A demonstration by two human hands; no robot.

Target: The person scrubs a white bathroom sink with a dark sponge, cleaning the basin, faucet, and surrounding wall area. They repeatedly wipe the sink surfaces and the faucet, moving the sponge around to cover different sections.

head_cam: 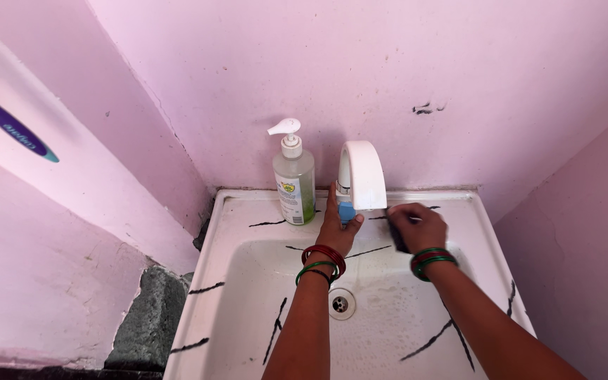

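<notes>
A white curved tap [362, 172] rises from the back rim of a white cracked sink [237, 281]. My left hand [337, 226] grips the blue handle [347, 211] at the tap's base. Just right of the tap, my right hand [416, 226] is closed on a dark scrubbing pad [397, 238] pressed against the sink's back ledge. Both wrists carry red and green bangles. Soapy film covers the basin around the drain [340, 304].
A clear pump bottle of greenish soap [294, 176] stands on the ledge left of the tap. Pink walls close in on three sides. A grey stone block [150, 317] sits beside the sink's left edge.
</notes>
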